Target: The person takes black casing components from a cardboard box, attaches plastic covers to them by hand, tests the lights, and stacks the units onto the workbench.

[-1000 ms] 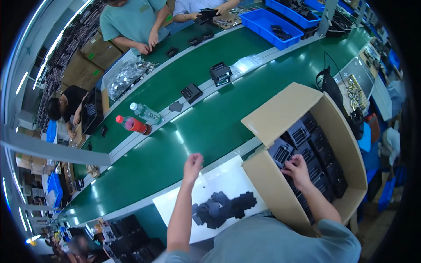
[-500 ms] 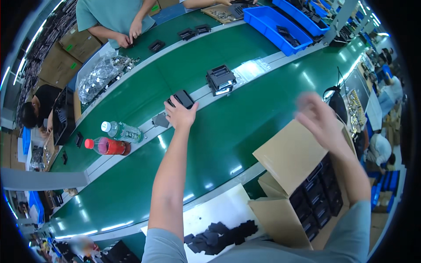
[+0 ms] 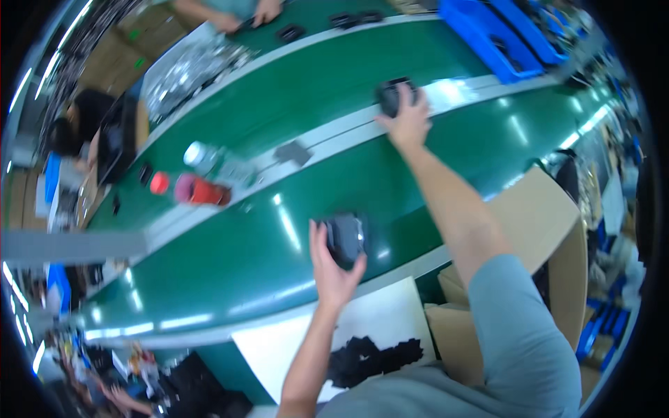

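Note:
My left hand (image 3: 336, 273) grips a black rectangular plastic housing (image 3: 346, 240) from its near left side, over the nearer green belt. The thumb lies along its near edge and the fingers along its left edge. Farther off to the right, my right hand (image 3: 410, 127) has its fingers round another black plastic housing (image 3: 390, 99) at the metal rail. The hand hides part of this housing, and blur hides its details. A flat dark grey piece (image 3: 294, 152) lies on the rail to the left.
A red-capped bottle (image 3: 202, 191) and a clear bottle (image 3: 237, 171) lie left on the rail. An open cardboard box (image 3: 453, 334) stands near right. A white board (image 3: 272, 341) bears black scraps (image 3: 373, 359). Blue bins (image 3: 481, 38) and a co-worker's hands (image 3: 267, 10) are across the belt.
My left hand has brought a black housing from the rail nearer to me. My right hand has moved from above the cardboard box to the housing at the rail. The view has shifted.

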